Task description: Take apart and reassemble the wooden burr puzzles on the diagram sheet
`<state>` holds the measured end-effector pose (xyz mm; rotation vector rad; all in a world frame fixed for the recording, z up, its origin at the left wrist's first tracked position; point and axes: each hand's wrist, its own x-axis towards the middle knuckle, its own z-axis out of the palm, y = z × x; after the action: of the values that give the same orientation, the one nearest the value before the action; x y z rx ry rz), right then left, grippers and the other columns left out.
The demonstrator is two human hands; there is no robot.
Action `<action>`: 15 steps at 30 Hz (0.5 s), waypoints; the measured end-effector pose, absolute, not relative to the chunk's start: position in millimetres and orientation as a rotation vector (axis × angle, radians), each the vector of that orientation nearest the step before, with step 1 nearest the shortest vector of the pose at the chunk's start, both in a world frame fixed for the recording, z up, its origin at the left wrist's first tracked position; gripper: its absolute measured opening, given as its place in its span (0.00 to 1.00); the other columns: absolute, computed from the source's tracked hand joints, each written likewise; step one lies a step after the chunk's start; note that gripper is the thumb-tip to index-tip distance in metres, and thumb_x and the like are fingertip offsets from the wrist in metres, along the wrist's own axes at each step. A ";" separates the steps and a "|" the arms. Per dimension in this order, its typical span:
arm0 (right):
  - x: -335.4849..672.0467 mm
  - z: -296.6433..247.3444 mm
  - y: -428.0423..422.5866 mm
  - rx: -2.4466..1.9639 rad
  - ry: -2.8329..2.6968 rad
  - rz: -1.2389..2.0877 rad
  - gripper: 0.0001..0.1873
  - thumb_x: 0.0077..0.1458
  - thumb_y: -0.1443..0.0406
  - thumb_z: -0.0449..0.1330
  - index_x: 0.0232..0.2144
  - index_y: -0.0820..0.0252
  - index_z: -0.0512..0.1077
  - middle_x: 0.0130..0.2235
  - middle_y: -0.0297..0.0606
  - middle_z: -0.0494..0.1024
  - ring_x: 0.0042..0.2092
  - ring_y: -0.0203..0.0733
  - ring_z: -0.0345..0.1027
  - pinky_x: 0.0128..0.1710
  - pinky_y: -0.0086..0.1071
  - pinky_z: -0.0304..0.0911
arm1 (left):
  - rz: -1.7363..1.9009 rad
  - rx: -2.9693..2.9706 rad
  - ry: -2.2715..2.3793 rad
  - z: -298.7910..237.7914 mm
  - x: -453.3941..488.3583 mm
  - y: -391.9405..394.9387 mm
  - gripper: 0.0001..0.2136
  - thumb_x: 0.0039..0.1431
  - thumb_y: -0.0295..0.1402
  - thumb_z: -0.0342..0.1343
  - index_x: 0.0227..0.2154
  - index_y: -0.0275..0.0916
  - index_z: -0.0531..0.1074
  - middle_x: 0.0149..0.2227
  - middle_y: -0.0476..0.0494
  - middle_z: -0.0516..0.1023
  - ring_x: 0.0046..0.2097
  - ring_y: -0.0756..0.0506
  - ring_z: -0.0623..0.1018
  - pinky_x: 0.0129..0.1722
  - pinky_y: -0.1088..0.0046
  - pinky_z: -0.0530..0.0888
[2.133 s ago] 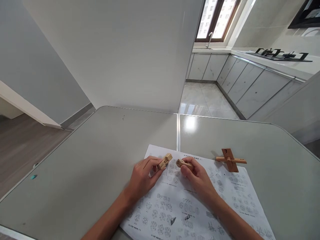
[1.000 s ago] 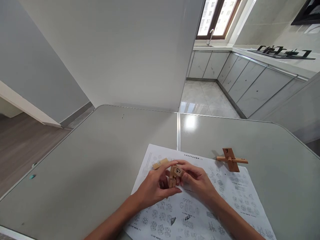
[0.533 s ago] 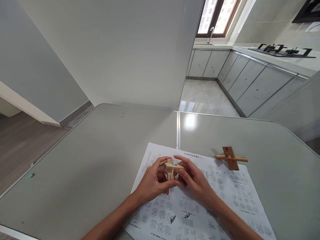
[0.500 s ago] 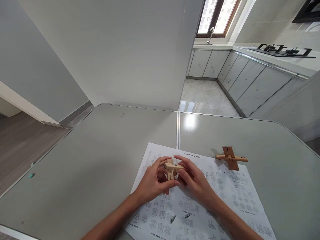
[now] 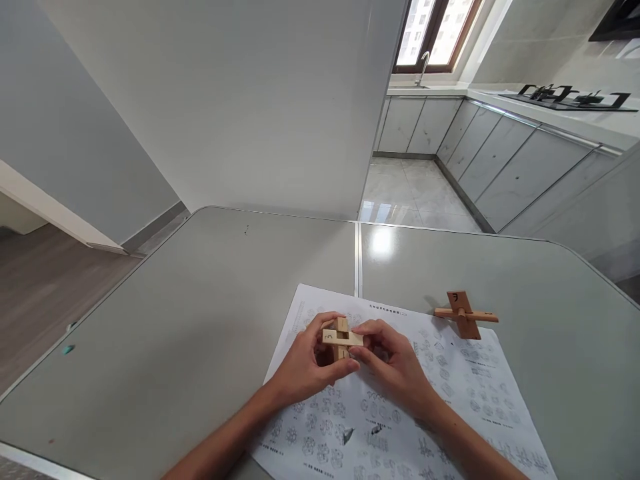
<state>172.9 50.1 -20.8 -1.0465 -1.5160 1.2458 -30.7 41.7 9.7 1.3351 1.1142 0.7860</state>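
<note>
Left hand (image 5: pixel 303 357) grips a notched block (image 5: pixel 342 324), right hand (image 5: pixel 395 360) pinches a marked block (image 5: pixel 345 339) across it, above the printed sheet (image 5: pixel 353 397)!

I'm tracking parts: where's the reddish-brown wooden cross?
In the head view, the reddish-brown cross sits right of the right hand, at the far edge of the printed sheet.

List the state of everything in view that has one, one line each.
Left hand: curled around the pale blocks.
Right hand: pinching the top block's end.
Pale blocks: crossed, held between both hands.
Darker wooden cross: pieces joined crosswise, resting by the sheet's far edge.
Printed sheet: spread on the table, partly covered by the arms.
Stove: no flame visible.
Faucet: too small to tell whether running.
</note>
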 end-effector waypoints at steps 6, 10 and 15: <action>173.8 -22.4 49.6 -1.068 -1.511 1.224 0.16 0.63 0.50 0.67 0.42 0.56 0.77 0.27 0.31 0.70 0.29 0.39 0.63 0.30 0.32 0.62 | 0.794 1.324 1.048 8.5 -31.3 41.7 0.26 0.62 0.40 0.66 0.59 0.45 0.65 0.36 0.51 0.70 0.31 0.52 0.72 0.26 0.77 0.73; 173.1 -23.7 50.7 -1.060 -1.489 1.242 0.16 0.63 0.50 0.67 0.42 0.56 0.76 0.27 0.30 0.69 0.28 0.38 0.62 0.30 0.32 0.61 | 0.775 1.336 1.005 12.2 -31.9 42.3 0.25 0.63 0.40 0.65 0.59 0.44 0.64 0.35 0.52 0.69 0.31 0.52 0.71 0.28 0.77 0.73; 171.7 -27.5 52.1 -1.020 -1.473 1.248 0.14 0.64 0.52 0.67 0.41 0.55 0.76 0.28 0.30 0.69 0.29 0.38 0.62 0.30 0.32 0.60 | 0.771 1.317 0.969 11.6 -33.2 42.6 0.26 0.63 0.40 0.66 0.59 0.44 0.64 0.34 0.52 0.71 0.30 0.52 0.71 0.28 0.77 0.72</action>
<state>171.7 52.1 -27.5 -1.0204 -1.4727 1.2476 -33.2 42.6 11.6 1.3170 0.9690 0.7711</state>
